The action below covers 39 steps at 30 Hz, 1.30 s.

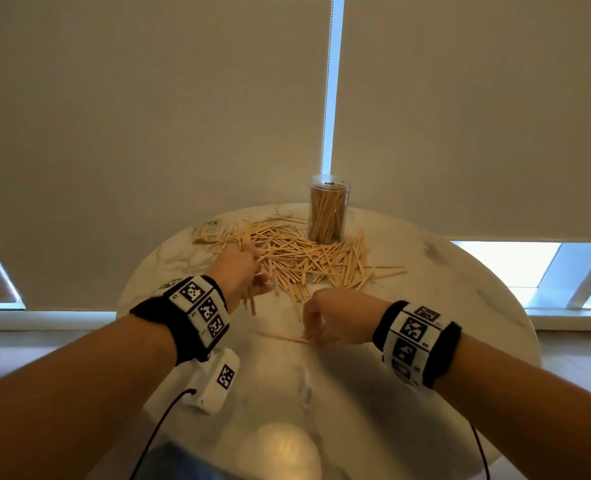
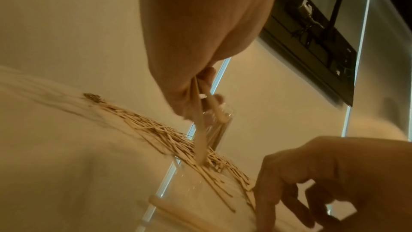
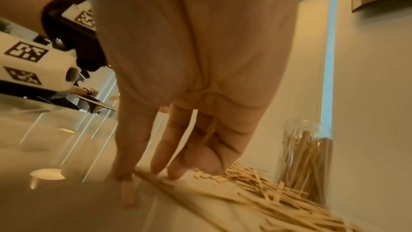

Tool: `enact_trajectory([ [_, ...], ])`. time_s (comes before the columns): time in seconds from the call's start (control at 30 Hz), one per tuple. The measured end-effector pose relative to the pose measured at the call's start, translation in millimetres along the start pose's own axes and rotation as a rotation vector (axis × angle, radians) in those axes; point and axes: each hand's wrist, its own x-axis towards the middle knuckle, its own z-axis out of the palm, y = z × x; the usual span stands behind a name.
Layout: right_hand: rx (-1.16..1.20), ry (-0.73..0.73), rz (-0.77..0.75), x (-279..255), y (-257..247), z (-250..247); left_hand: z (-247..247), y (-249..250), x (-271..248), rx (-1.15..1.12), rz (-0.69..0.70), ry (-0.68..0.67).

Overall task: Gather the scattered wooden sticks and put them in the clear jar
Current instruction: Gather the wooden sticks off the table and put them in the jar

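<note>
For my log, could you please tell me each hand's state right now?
Left hand: holding a bundle of wooden sticks.
Right hand: fingertips pinching a stick on the table.

- My round marble table (image 1: pixel 460 306) fills the lower centre.
- Beige roller blinds (image 1: pixel 148 116) span the upper frame.
- Daylight shows through the gap (image 1: pixel 332 81) between them and the window (image 1: pixel 529 268) at right.

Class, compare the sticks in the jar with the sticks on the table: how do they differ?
The sticks in the jar stand upright, packed together; the sticks on the table lie flat, crossing at all angles. The jar's look darker behind clear plastic; the table's look paler. Both are thin wooden sticks.
</note>
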Motion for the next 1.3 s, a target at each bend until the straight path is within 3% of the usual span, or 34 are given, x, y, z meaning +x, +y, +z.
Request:
enact_trajectory([
  [0.1, -0.170, -0.040, -0.070, 3, 1, -4, 4, -4, -6, -0.062, -0.018, -0.024],
  [0.2, -0.294, -0.067, -0.048, 3, 5, -2, 4, -8, -7, -0.022, 0.019, 0.006],
  [0.43, -0.293, -0.035, 0.021, 3, 18, -1, -3, -11, 6, -0.137, -0.005, 0.059],
  [0.63, 0.181, 0.254, 0.132, 15, 28, -35, 7, -17, -4, -0.072, -0.012, 0.005],
  [0.83, 0.865, 0.408, 0.012, 27, 14, -74, 43, -11, -15, 0.056, 0.179, -0.267],
  [0.9, 0.890, 0.470, 0.023, 32, 12, -79, 50, -6, -15, 0.014, 0.205, -0.237],
  [1.03, 0.884, 0.608, 0.109, 34, 18, -79, 47, -6, -2, 0.166, 0.223, -0.015],
  [1.1, 0.846, 0.579, 0.141, 31, 19, -76, 40, -5, 4, 0.137, 0.218, -0.021],
  [1.2, 0.705, 0.374, 0.137, 30, 8, -62, 39, -5, 14, 0.155, 0.212, -0.101],
  [1.3, 0.718, 0.333, 0.112, 36, -4, -46, 46, -9, 22, 0.226, 0.247, -0.104],
])
